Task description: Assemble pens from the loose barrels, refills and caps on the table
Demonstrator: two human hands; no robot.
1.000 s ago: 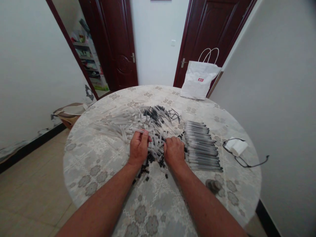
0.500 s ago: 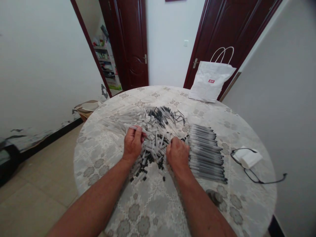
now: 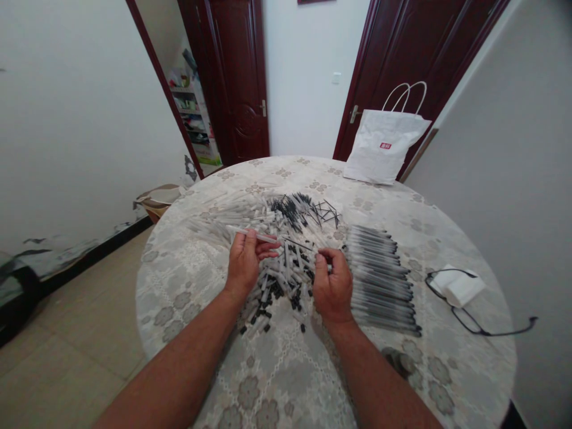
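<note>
- Work in hand is judged to be the joining of one dark stick [image 3: 298, 243] and one clear tube [image 3: 257, 235]; their facing ends are held just beside each other above the heap, a small gap seemingly left between them; steady lining-up of end with end, then a gentle push, seems to be called for.
- Nearest, at the lower right, a dark lump [image 3: 404, 362] is set on the round table [image 3: 286, 369]; whether one piece or two is shown cannot be told.
- Black plugs [image 3: 302, 328] are strewn at the near fringe of the heap; three are seen lying loose at its edge, the rest being too jumbled for a count.
- Two hands are held over the heap; by the left hand [image 3: 245, 265] the tube is gripped between thumb and fingers, the other fingers being loosely spread; by the right hand [image 3: 333, 283] the stick appears to be pinched at its far end.
- Short clear caps [image 3: 286, 271] are heaped between the hands; dozens are judged, none countable.
- One row of pens [image 3: 379, 280] is laid to the right, too tightly packed for a count; beyond its right side, one pair of glasses [image 3: 476, 330] and one white tissue [image 3: 467, 289] are placed.
- Farther off, many loose tubes [image 3: 223, 214] are fanned out beside one bunch of dark sticks [image 3: 288, 211]; neither can be counted.
- Farthest on the table, one white paper bag [image 3: 386, 149] is stood; behind, two doors [image 3: 236, 77] are seen.
</note>
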